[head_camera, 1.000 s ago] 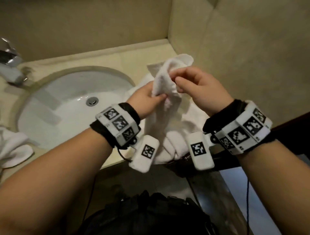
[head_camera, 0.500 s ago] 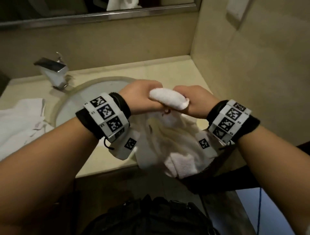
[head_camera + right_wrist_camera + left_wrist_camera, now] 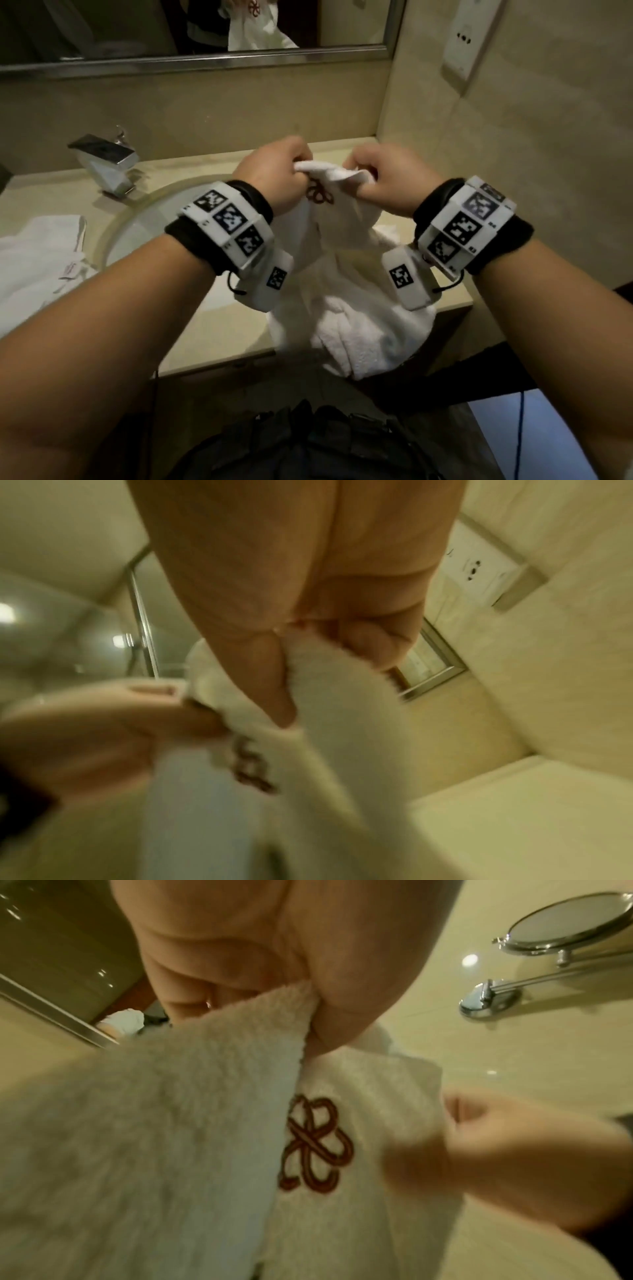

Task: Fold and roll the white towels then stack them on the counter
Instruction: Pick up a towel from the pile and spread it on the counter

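Observation:
A white towel [image 3: 356, 308] with a red-brown embroidered emblem [image 3: 318, 197] hangs from both my hands above the counter's right end. My left hand [image 3: 274, 174] pinches its top edge on the left, my right hand [image 3: 387, 181] grips the top edge on the right, a short span apart. In the left wrist view the thumb and fingers [image 3: 240, 969] pinch the towel [image 3: 171, 1137] above the emblem [image 3: 315, 1145]. The right wrist view shows curled fingers [image 3: 359, 639] clamping the towel [image 3: 325, 737]. The towel's lower part bunches on the counter edge. A second white towel [image 3: 37, 260] lies flat at the left.
A beige counter [image 3: 219, 332] holds a round sink [image 3: 144, 222] with a chrome tap [image 3: 106, 164] behind it. A mirror [image 3: 171, 27] runs along the back wall; a socket plate [image 3: 469, 44] sits on the right wall. Dark clothing [image 3: 308, 442] is below.
Both hands have risen with the towel and moved slightly apart, stretching its top edge so the emblem shows. The head view has tilted up, bringing the mirror and socket into sight.

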The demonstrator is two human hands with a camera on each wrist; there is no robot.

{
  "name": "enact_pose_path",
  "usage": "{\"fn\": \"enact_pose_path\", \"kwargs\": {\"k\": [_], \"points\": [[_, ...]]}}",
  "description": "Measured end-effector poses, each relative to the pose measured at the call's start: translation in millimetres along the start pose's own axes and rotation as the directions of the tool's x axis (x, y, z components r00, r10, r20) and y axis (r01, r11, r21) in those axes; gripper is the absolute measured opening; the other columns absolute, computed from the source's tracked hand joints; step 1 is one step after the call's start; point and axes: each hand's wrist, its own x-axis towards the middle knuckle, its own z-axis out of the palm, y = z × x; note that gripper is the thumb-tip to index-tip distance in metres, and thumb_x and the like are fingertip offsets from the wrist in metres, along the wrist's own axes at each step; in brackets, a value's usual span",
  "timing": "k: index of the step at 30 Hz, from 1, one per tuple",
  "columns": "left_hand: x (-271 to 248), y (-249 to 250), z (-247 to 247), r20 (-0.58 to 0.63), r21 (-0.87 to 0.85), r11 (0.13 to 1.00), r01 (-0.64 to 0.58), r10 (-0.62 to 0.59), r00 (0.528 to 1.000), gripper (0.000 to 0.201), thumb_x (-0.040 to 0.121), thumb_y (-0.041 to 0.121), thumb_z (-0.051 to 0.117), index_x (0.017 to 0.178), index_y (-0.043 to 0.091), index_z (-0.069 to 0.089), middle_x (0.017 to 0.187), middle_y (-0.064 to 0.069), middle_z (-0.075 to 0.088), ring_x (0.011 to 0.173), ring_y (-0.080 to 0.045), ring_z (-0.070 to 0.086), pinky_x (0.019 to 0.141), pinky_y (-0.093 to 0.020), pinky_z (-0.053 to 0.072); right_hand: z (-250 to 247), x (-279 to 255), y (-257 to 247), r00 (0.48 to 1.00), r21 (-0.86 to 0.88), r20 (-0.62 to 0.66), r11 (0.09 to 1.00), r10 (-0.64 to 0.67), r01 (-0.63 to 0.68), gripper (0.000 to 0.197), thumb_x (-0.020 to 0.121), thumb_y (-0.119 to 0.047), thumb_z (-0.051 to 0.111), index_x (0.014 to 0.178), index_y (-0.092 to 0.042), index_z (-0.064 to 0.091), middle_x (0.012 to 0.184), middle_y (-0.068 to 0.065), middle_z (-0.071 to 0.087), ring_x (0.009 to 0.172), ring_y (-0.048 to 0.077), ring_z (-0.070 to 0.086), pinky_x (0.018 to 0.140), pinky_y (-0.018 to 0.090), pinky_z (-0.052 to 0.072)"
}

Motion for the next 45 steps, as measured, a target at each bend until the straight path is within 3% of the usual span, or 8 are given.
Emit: {"fn": "enact_pose_path", "kwargs": {"k": [5,12,24,28,32,36,40,45], "points": [[3,-18,-13,0.016,0.089,0.985,-0.145,0.144,0.989,0.026,0.081,0.006,0.047,0.100,0.014,0.063,0.102,-0.013,0.066,0.095,-0.033,0.058,0.070,-0.031,0.037,27,-21,36,0.959,-0.201,0.262,0.978,0.110,-0.058,0.004,0.076,-0.017,0.060,0.077,-0.014,0.057,0.100,0.011,0.055,0.095,0.030,0.052,0.078,0.034,0.039],[25,-75,-18,0.013,0.322,0.947,0.006,-0.010,1.000,0.021,0.080,0.002,0.051,0.097,0.008,0.061,0.102,-0.020,0.058,0.094,-0.038,0.054,0.070,-0.033,0.034,-9,-16,80,0.950,0.059,-0.076,0.952,0.304,-0.300,0.010,0.079,-0.012,0.050,0.075,-0.018,0.043,0.066,-0.003,0.045,0.075,0.026,0.048,0.064,0.030,0.029],[121,-137,-32,0.046,-0.183,0.962,0.202,-0.197,0.979,0.054,0.076,0.041,0.068,0.120,0.024,0.041,0.097,0.003,0.054,0.080,-0.019,0.055,0.067,-0.028,0.045,-84,130,110,0.771,-0.104,-0.528,0.874,0.357,-0.475,0.032,0.086,-0.005,0.042,0.115,-0.006,0.055,0.117,0.027,0.057,0.111,0.042,0.052,0.094,0.045,0.041],[163,-175,-4,0.289,0.034,0.996,0.081,-0.087,0.953,0.082,0.068,0.014,0.078,0.130,0.013,0.025,0.114,-0.008,0.047,0.090,-0.028,0.056,0.077,-0.037,0.049,-60,191,145,0.819,-0.178,-0.429,0.854,0.380,-0.490,0.027,0.084,0.002,0.042,0.106,-0.002,0.057,0.108,0.030,0.058,0.102,0.044,0.054,0.085,0.044,0.043],[204,-231,51,0.150,-0.088,0.970,0.225,-0.210,0.966,0.055,0.077,0.006,0.065,0.123,0.006,0.034,0.104,-0.006,0.047,0.081,-0.025,0.052,0.071,-0.032,0.041,-1,242,195,0.829,-0.172,-0.311,0.831,0.464,-0.529,0.028,0.086,0.002,0.045,0.111,0.002,0.058,0.112,0.032,0.057,0.106,0.044,0.053,0.088,0.043,0.042],[232,-274,96,0.142,-0.337,0.776,0.533,-0.517,0.844,0.015,0.087,0.023,0.053,0.100,0.019,0.046,0.091,0.001,0.059,0.076,-0.019,0.055,0.069,-0.027,0.044,61,260,230,0.759,-0.138,-0.247,0.754,0.602,-0.642,0.031,0.088,-0.006,0.047,0.118,-0.005,0.054,0.119,0.027,0.055,0.109,0.041,0.052,0.090,0.042,0.041],[238,-307,117,0.321,-0.431,0.559,0.708,-0.638,0.700,0.059,0.077,0.060,0.056,0.115,0.017,0.048,0.103,-0.006,0.062,0.086,-0.026,0.061,0.081,-0.036,0.054,116,259,234,0.824,-0.261,-0.124,0.783,0.553,-0.565,0.027,0.086,-0.014,0.055,0.112,-0.007,0.053,0.117,0.023,0.052,0.107,0.038,0.049,0.089,0.041,0.038],[221,-311,126,0.341,-0.177,0.865,0.470,-0.394,0.853,0.062,0.073,0.024,0.075,0.125,0.020,0.040,0.113,-0.011,0.057,0.085,-0.026,0.058,0.068,-0.029,0.045,154,255,225,0.808,-0.254,0.214,0.830,0.549,-0.497,0.020,0.085,-0.020,0.058,0.101,-0.007,0.059,0.108,0.015,0.060,0.097,0.031,0.056,0.082,0.032,0.041]]}}
